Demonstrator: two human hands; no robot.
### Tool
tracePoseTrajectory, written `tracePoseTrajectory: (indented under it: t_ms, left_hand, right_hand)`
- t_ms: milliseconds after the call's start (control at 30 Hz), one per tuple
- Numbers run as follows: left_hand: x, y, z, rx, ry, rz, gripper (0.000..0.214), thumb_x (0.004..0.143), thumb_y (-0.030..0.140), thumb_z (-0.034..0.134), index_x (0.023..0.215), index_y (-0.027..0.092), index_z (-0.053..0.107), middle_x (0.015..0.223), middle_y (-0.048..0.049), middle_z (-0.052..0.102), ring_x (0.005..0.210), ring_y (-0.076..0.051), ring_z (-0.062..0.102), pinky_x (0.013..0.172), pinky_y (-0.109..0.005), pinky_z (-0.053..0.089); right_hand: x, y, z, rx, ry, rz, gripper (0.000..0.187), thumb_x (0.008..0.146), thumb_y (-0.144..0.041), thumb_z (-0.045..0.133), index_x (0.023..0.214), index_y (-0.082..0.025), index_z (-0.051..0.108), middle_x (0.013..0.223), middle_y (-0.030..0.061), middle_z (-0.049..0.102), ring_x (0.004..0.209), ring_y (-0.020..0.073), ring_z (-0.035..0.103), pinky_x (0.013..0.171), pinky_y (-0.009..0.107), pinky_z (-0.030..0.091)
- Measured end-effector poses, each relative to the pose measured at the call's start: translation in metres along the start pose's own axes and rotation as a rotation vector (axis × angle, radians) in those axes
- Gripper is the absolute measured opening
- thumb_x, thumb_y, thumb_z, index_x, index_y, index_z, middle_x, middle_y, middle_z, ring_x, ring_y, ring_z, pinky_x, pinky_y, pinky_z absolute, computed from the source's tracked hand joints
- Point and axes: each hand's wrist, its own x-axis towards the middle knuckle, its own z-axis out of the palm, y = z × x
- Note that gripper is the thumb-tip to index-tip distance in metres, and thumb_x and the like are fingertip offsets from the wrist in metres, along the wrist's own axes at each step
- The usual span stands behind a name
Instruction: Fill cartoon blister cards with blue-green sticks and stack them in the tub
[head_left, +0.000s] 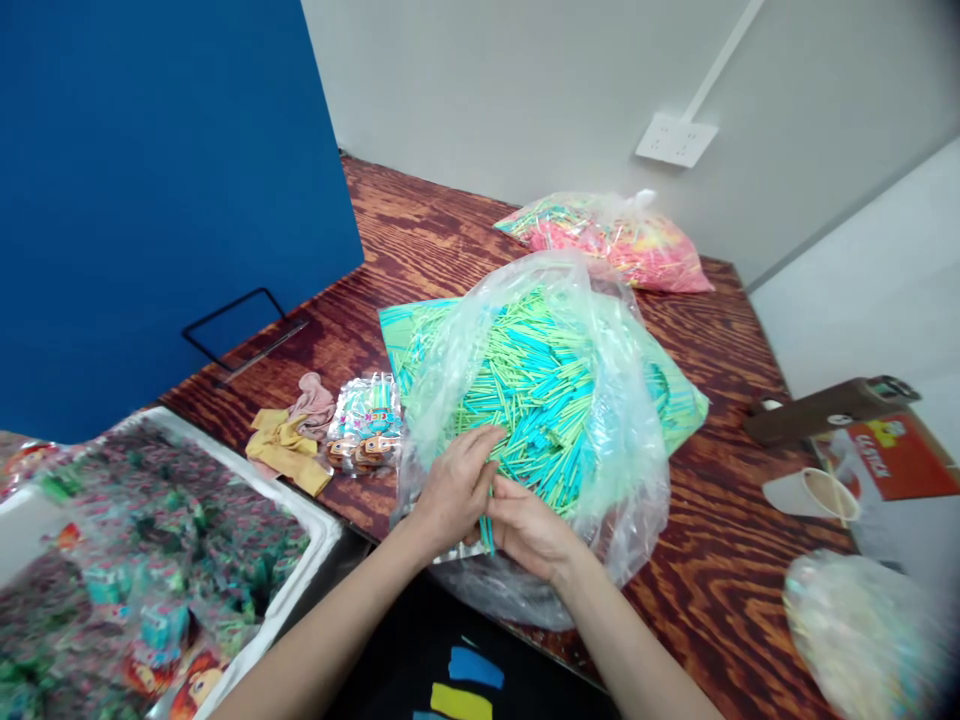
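Observation:
A large clear plastic bag (626, 430) stands wide open on the table, full of thin green and blue sticks (536, 390). At its near edge my left hand (459, 485) and my right hand (529, 525) meet, fingers closed. A small bunch of blue and green sticks (487, 530) is pinched between them, with its lower ends pointing down toward me. Part of a silvery packet (454, 553) shows beneath my left hand. Left of the bag lie printed clear-and-silver packets (367, 425) with similar sticks visible inside.
Yellow and pink cloth pieces (289, 445) lie left of the packets. A white foam box (296, 510) with packaged goods is at lower left. Behind lies a tied bag of pink sticks (615, 245). A bottle (825, 410), paper cup (810, 495) and red box (904, 455) occupy the right.

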Motion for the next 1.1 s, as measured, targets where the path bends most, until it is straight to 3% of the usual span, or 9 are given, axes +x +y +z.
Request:
tracePoseTrajectory:
  t_ms: [67,133,200,300,400,700,900,1000,1100]
  left_hand:
    - [0.002,-0.002,0.000,-0.057,-0.065,-0.055,0.027,0.094,0.017,0.044,0.105,0.019,0.068,0.108,-0.0074,0.070,0.102,-0.020,0.066,0.092,-0.036,0.051]
    - [0.000,0.000,-0.005,-0.133,-0.105,-0.106,0.022,0.095,0.022,0.047,0.100,0.019,0.069,0.096,-0.0046,0.072,0.090,-0.019,0.068,0.084,-0.033,0.053]
    - [-0.007,0.006,-0.012,-0.189,-0.034,-0.126,0.024,0.095,0.025,0.050,0.113,0.021,0.065,0.109,-0.0053,0.071,0.101,-0.020,0.066,0.090,-0.033,0.052]
    - [-0.026,0.013,-0.017,-0.186,0.187,-0.155,0.033,0.096,0.027,0.049,0.129,0.023,0.055,0.132,-0.0076,0.061,0.120,-0.021,0.058,0.101,-0.035,0.047]
    - [-0.049,0.007,-0.011,-0.068,0.189,-0.128,0.033,0.098,0.025,0.046,0.130,0.023,0.053,0.129,-0.0088,0.062,0.119,-0.022,0.058,0.101,-0.038,0.047]
    - [-0.068,-0.027,0.013,0.314,0.009,0.098,0.029,0.095,0.012,0.041,0.118,0.018,0.057,0.116,-0.0120,0.063,0.111,-0.025,0.056,0.099,-0.048,0.045]
    - [-0.067,-0.022,0.012,0.406,-0.072,0.059,0.043,0.085,0.023,0.064,0.126,0.019,0.052,0.121,-0.0133,0.057,0.116,-0.032,0.051,0.101,-0.054,0.043]
    - [-0.066,-0.013,0.005,0.385,0.015,0.060,0.048,0.091,0.022,0.054,0.137,0.020,0.044,0.126,-0.0142,0.056,0.119,-0.030,0.052,0.101,-0.051,0.044]
    - [-0.064,0.001,-0.001,0.388,0.060,0.145,0.060,0.095,0.020,0.046,0.151,0.020,0.024,0.145,-0.0162,0.045,0.136,-0.029,0.040,0.111,-0.052,0.034]
  right_hand:
    - [0.000,0.001,-0.001,-0.018,-0.039,0.035,0.025,0.070,-0.031,0.081,0.079,-0.018,0.062,0.068,-0.0016,0.063,0.061,0.0131,0.059,0.061,0.026,0.047]
    - [0.000,-0.001,-0.001,-0.059,-0.043,0.054,0.025,0.071,-0.033,0.080,0.079,-0.018,0.061,0.067,-0.0020,0.061,0.059,0.0121,0.057,0.059,0.025,0.044]
    - [-0.003,-0.003,0.000,-0.146,-0.008,-0.028,0.022,0.077,-0.034,0.075,0.083,-0.019,0.061,0.066,-0.0030,0.058,0.059,0.0124,0.055,0.060,0.025,0.043]
    - [-0.011,-0.003,0.004,-0.404,0.140,-0.320,0.014,0.089,-0.035,0.062,0.089,-0.021,0.061,0.078,-0.0008,0.061,0.076,0.0161,0.058,0.076,0.029,0.045]
    - [-0.019,0.008,0.003,-0.668,0.274,-0.491,0.014,0.096,-0.033,0.052,0.093,-0.022,0.061,0.093,0.0017,0.064,0.093,0.0187,0.058,0.089,0.031,0.043]
    - [-0.019,0.042,-0.009,-0.794,0.350,-0.593,0.017,0.099,-0.028,0.045,0.103,-0.023,0.061,0.098,0.0026,0.064,0.094,0.0176,0.059,0.086,0.028,0.044]
    - [-0.018,0.039,-0.011,-0.771,0.372,-0.594,0.017,0.098,-0.027,0.049,0.106,-0.023,0.063,0.099,0.0021,0.066,0.096,0.0180,0.060,0.088,0.029,0.044]
    - [-0.018,0.037,-0.010,-0.762,0.396,-0.573,0.016,0.096,-0.028,0.052,0.105,-0.023,0.064,0.096,0.0014,0.066,0.093,0.0178,0.061,0.087,0.028,0.045]
    - [-0.019,0.040,-0.010,-0.751,0.390,-0.566,0.018,0.096,-0.031,0.052,0.107,-0.023,0.065,0.099,0.0029,0.067,0.095,0.0192,0.061,0.086,0.029,0.046]
